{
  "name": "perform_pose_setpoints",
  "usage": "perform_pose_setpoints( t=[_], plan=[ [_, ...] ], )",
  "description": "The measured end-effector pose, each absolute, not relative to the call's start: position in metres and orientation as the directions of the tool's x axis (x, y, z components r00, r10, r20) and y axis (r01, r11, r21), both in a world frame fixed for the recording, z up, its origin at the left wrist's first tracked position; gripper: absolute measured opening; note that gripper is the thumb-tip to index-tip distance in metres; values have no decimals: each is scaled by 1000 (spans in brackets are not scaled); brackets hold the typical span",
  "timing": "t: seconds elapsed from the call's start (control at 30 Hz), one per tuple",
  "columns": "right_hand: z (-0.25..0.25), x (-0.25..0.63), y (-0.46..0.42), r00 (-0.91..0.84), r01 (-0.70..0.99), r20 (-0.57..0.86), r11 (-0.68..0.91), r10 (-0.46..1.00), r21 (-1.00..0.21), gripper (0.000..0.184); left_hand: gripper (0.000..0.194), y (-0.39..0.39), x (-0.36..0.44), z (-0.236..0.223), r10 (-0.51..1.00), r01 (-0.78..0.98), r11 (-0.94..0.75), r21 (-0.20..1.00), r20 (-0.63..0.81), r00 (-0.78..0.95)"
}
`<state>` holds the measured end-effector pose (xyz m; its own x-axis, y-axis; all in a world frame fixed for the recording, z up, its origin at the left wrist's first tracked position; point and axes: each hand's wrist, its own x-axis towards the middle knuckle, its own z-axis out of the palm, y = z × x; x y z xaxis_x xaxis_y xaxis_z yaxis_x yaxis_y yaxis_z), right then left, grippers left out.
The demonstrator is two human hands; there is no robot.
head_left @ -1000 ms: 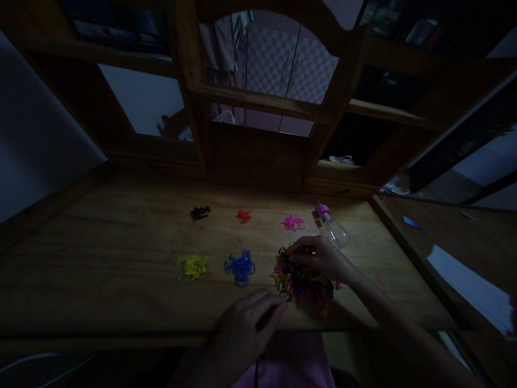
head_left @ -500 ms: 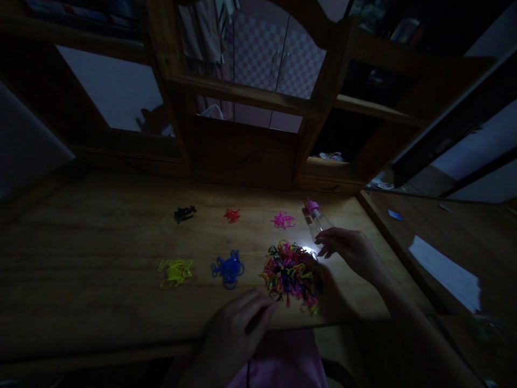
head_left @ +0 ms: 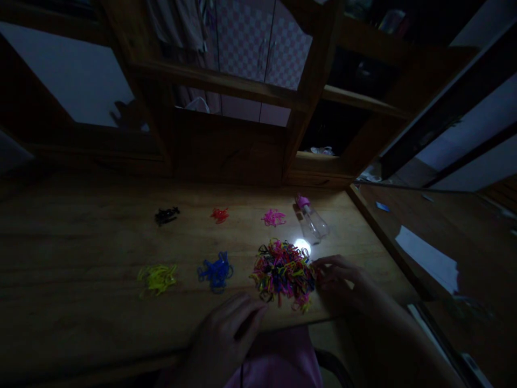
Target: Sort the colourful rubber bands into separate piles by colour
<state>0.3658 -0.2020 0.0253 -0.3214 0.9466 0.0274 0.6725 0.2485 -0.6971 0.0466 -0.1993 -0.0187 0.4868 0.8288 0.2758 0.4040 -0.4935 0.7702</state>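
A mixed pile of small coloured rubber bands (head_left: pixel 285 275) lies near the table's front edge. At its right side, my right hand (head_left: pixel 343 280) has its fingers apart, the tips touching the outer bands. My left hand (head_left: pixel 230 331) is at the front edge, just left of the pile, fingers bent together and thumb close to their tips; whatever is between them, if anything, is too dark to see. Sorted by colour, separate heaps show yellow bands (head_left: pixel 159 278), blue bands (head_left: pixel 217 272), black bands (head_left: pixel 166 215), red bands (head_left: pixel 219 215) and pink bands (head_left: pixel 273 217).
Behind the mixed pile lies a clear bottle with a pink cap (head_left: pixel 316 222), beside a bright light spot on the wood. A wooden shelf unit (head_left: pixel 230 153) closes off the back of the table (head_left: pixel 100 237). White paper (head_left: pixel 428 261) rests on the surface at right.
My right hand has moved from the bottle down to the right side of the mixed pile. My left hand stays by the front edge. The view has shifted slightly to the right.
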Motion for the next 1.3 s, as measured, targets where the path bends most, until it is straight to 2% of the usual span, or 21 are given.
perform_pose_setpoints(
  t=[0.13,0.37,0.53,0.63,0.67,0.73,0.77,0.83,0.93,1.03,1.13,1.2,1.3],
  plan=[
    [22,369,-204,-332,641,19,240,943,-729,13,15,-200,47,-20,822,408,-504,761,279,496],
    [15,371,-211,-247,639,7,168,969,-750,14,14,-201,47,-23,829,426,-486,763,250,500],
    [24,373,-216,-175,538,-15,83,984,-839,9,14,-200,46,-23,827,426,-493,758,256,501],
    [27,372,-217,-59,379,-4,18,998,-925,4,13,-200,47,-25,828,425,-497,756,266,494],
    [27,370,-217,4,275,-4,-5,1000,-961,5,13,-199,47,-25,827,422,-504,754,279,488],
    [23,360,-215,120,-47,-45,-40,992,-998,10,13,-199,48,-27,824,421,-516,746,298,482],
    [22,353,-213,153,-243,-94,-55,984,-968,13,13,-198,48,-27,825,423,-517,744,301,479],
    [19,335,-208,122,-579,-225,-115,967,-807,18,13,-198,48,-28,827,428,-513,744,295,479],
    [21,306,-202,55,-795,-373,-186,926,-577,24,12,-199,48,-27,829,424,-493,760,264,493],
    [27,284,-197,-21,-864,-466,-250,885,-436,32,13,-200,47,-24,837,428,-460,778,219,501],
    [32,271,-191,-102,-880,-506,-315,857,-356,33,14,-201,47,-21,847,424,-422,801,182,500],
    [36,265,-188,-149,-874,-502,-351,852,-336,31,15,-201,48,-20,851,411,-418,810,190,489],
    [40,255,-183,-177,-845,-458,-373,871,-383,29,18,-202,49,-19,859,403,-430,808,229,458]
  ],
)
